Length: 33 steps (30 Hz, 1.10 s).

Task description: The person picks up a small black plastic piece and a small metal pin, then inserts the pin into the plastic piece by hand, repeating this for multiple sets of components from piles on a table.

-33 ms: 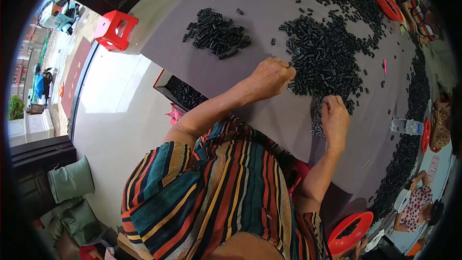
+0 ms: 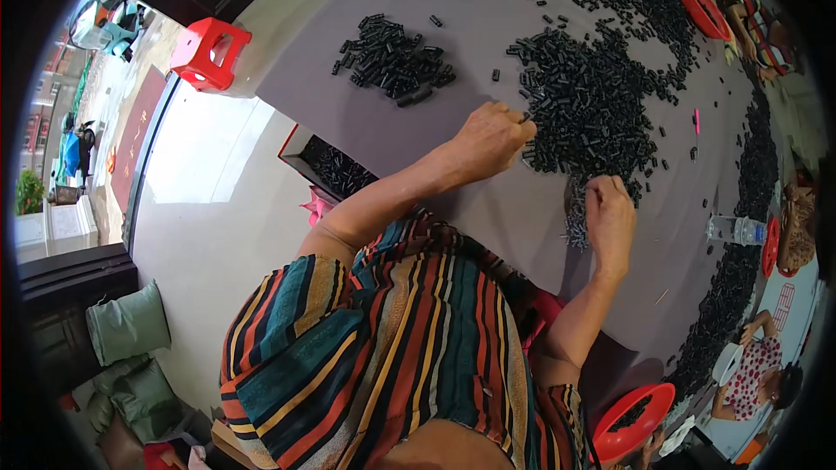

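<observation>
On the grey-covered table [image 2: 488, 218] lies a big heap of small black cylindrical pieces [image 2: 583, 96]. My left hand [image 2: 489, 139] is closed at the heap's left edge, its fingertips pressed together around something small and hard to see. Just below the heap, my right hand [image 2: 610, 222] is pinched with the fingertips bent down; what it holds, if anything, is hidden. Beside its fingers lies a small pile of thin silvery metal pieces [image 2: 575, 213]. A smaller pile of longer black pieces [image 2: 394, 59] sits to the left of the heap.
An open box [image 2: 335, 165] of black pieces stands by the table's near-left edge. A red stool [image 2: 209, 54] is on the floor. Red bowls [image 2: 640, 431] sit near right and far right. A clear bottle [image 2: 736, 229] and more black pieces line the right. Another person [image 2: 756, 365] sits there.
My right hand has shifted slightly to the right and toward me. My left hand is almost where it was, its fingers still together.
</observation>
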Available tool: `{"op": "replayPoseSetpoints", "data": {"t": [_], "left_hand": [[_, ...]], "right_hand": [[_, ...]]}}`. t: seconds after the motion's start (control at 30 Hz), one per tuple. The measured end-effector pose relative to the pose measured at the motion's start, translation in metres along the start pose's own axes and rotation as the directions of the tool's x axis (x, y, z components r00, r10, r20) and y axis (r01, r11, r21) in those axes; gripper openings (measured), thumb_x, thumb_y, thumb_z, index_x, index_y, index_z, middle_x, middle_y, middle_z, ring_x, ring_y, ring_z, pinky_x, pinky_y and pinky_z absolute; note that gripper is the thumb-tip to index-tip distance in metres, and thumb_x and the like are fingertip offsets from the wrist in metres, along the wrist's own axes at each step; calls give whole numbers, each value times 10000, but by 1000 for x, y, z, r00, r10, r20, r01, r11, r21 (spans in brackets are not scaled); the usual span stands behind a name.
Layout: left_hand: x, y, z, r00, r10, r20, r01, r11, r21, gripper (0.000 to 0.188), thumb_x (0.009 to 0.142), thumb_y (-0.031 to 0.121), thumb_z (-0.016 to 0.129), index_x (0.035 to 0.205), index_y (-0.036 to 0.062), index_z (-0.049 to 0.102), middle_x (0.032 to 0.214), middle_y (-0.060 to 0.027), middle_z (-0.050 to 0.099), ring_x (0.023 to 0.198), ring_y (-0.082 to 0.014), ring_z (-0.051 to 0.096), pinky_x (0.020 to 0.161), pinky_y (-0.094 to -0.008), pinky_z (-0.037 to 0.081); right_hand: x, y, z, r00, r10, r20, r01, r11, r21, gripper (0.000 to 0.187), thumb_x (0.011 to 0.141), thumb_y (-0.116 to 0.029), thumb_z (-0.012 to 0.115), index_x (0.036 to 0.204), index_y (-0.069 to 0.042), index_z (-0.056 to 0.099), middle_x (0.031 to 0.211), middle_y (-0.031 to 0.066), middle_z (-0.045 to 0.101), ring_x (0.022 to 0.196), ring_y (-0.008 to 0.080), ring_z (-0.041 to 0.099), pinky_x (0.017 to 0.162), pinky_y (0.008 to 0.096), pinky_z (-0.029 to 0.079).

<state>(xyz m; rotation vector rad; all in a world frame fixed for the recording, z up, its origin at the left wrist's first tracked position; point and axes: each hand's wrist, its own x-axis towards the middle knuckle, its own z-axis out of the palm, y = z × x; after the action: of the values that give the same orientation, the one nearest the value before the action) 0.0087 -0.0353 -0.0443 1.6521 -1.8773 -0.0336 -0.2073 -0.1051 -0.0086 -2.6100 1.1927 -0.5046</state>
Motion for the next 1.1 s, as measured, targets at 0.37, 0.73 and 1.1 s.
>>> {"op": "replayPoseSetpoints", "data": {"t": [0.37,0.73,1.1], "left_hand": [[-2,-14,2,999,-47,2,46,993,109,100,659,20,558,754,48,563,790,-109,567,793,-291,536,705,-396,415],[-8,-2,22,988,97,120,-105,993,58,96,708,108,558,792,61,556,825,-86,537,849,-268,500,771,-385,389],[-6,-4,33,998,48,33,-49,999,16,129,687,137,611,778,60,564,809,-106,546,815,-287,520,718,-386,386]], "right_hand": [[1,-3,19,990,-103,100,111,991,-76,55,765,-50,571,817,-30,568,809,124,547,761,313,570,652,401,457],[5,-14,28,995,-29,93,36,996,-77,86,790,-71,564,824,2,535,828,150,536,782,334,564,667,411,462],[1,-8,23,992,59,110,-50,995,-84,89,802,-42,534,870,-14,485,857,164,542,764,353,567,651,432,461]]}}
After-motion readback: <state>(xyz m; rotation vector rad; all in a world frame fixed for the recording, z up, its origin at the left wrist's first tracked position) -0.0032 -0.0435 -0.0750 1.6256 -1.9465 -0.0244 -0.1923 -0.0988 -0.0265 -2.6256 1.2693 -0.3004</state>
